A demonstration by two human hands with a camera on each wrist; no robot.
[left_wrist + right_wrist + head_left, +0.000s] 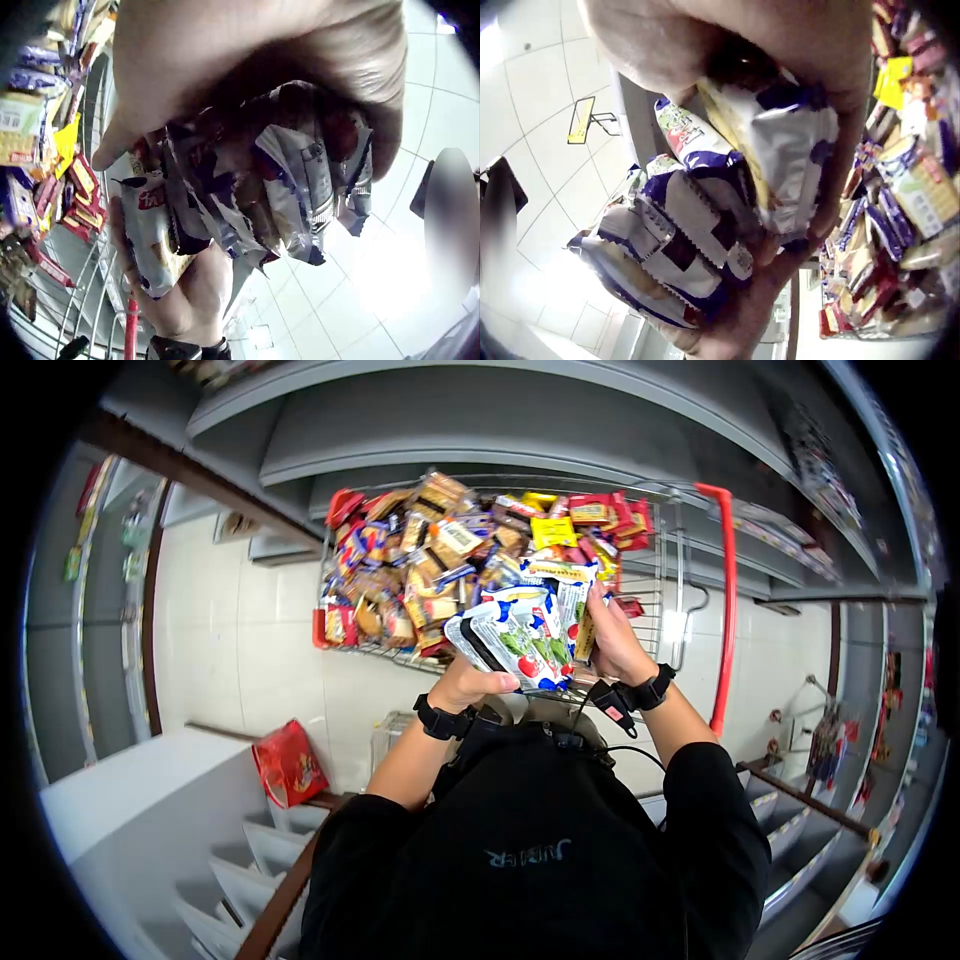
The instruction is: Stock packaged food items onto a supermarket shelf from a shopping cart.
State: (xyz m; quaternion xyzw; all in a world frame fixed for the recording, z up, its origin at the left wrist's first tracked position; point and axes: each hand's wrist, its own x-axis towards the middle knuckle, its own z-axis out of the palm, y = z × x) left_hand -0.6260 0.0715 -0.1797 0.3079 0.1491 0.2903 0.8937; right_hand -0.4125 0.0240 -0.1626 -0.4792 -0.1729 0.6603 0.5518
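Observation:
Several white and blue snack packets with red and green prints are bunched between the two hands at the cart's near edge. The left hand grips the bunch from the left, thumb on top; in the left wrist view its fingers curl over the packets. On the other side, the right hand holds a white and yellow packet against the bunch. The right wrist view shows that hand curled round a packet, with more packets beside it.
A wire shopping cart with a red handle holds a heap of mixed snack packets. Grey shelves stand behind it. At the lower left, a red bag lies by white dividers. More shelving stands at the right.

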